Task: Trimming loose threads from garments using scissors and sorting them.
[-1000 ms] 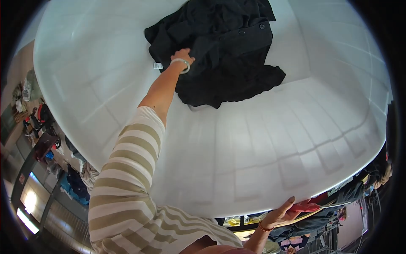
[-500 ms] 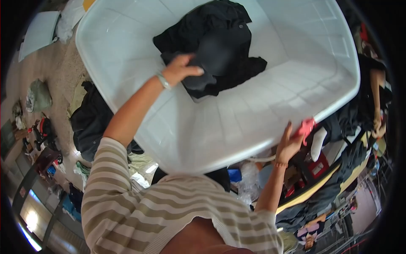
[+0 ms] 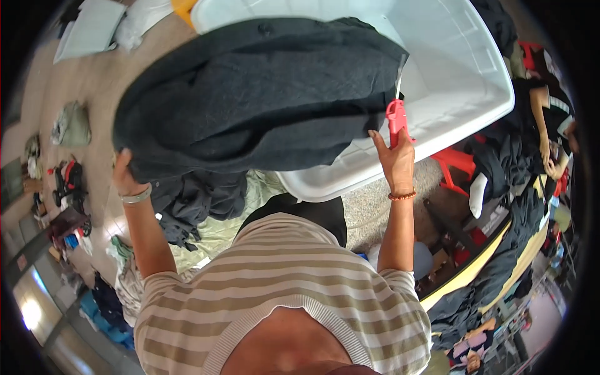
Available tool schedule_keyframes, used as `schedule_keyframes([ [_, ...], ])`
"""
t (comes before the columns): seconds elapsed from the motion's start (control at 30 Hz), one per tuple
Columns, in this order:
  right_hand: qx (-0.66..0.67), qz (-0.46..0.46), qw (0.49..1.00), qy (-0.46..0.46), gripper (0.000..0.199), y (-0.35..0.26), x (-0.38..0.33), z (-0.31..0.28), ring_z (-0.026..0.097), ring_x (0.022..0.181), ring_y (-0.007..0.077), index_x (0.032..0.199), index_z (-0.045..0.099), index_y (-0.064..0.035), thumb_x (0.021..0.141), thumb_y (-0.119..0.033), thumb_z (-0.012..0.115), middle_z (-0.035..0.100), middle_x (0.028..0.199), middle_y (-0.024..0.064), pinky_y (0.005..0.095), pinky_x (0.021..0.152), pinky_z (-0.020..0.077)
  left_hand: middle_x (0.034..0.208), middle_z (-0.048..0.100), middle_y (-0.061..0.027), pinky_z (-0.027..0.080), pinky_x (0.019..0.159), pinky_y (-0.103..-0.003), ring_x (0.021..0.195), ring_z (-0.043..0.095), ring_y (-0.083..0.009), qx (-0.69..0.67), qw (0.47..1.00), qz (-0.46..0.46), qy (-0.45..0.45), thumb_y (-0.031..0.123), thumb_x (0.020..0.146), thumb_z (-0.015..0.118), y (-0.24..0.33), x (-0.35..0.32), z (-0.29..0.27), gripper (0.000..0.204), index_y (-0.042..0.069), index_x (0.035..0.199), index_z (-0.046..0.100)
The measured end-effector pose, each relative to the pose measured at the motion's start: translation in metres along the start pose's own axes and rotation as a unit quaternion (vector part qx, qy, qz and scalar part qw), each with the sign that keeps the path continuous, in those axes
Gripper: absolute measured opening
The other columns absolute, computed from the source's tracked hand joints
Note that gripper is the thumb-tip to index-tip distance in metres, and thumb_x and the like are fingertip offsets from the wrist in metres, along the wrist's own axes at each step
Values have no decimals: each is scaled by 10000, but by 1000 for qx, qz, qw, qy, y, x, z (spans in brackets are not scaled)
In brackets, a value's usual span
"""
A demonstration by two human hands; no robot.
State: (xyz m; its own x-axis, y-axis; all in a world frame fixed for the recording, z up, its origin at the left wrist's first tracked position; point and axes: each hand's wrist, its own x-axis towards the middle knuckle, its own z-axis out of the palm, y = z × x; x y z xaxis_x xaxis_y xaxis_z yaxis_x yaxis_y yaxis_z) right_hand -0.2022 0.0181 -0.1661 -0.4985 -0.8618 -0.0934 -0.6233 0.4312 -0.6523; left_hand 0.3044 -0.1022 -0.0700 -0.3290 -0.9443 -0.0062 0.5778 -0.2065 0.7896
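Above cluttered floor (image 3: 94,94), dark garment (image 3: 256,94) spans left-right between hands.

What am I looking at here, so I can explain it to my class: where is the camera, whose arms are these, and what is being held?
No machine here: a person wears a wide-angle camera on the head, looking down, so edges bend. The striped shirt below is their own. Their left hand lifts a large dark garment. Their right hand has its grip on a small red tool. Behind stands a big white plastic tub. More dark clothes lie on the floor.
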Motion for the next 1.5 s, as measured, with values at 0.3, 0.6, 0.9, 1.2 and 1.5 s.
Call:
schedule_keyframes([
  [0.3,35,-163,977,-131,265,-45,-38,79,585,704,462,840,556,32,852,-212,659,593,707,269,469,584,453,985,636,-59,478,796,-301,864,589,-184,397,814,-414,89,140,772,672,-107,-126,-121,480,-29,1197,526],
  [0.6,-87,-192,954,-213,266,-58,-44,95,581,875,453,1037,500,15,884,-183,590,550,1003,281,495,723,483,1318,460,-221,348,1024,-478,1242,415,-388,725,662,146,118,403,809,677,-191,68,-18,675,81,1348,426],
  [0.9,-110,-220,962,-119,303,-59,9,51,597,793,417,1065,471,-13,869,-181,629,459,1118,217,466,623,506,1145,593,-62,233,1090,-514,1226,445,-247,838,524,-48,-145,369,887,561,-205,138,20,325,135,1092,654],
  [1.2,-75,-237,861,-443,304,-75,51,18,596,579,396,922,462,-27,881,-272,638,574,607,190,462,528,460,1169,580,-65,368,955,-407,1115,507,-273,770,631,46,-85,135,804,642,-212,73,51,320,89,1121,631],
  [1.5,-199,-281,818,-462,318,-54,130,18,608,594,347,967,456,-31,907,-311,595,601,668,183,431,526,469,1184,575,-54,357,945,-403,1106,502,-257,775,620,-4,-124,146,763,662,-215,32,88,321,95,1080,639],
])
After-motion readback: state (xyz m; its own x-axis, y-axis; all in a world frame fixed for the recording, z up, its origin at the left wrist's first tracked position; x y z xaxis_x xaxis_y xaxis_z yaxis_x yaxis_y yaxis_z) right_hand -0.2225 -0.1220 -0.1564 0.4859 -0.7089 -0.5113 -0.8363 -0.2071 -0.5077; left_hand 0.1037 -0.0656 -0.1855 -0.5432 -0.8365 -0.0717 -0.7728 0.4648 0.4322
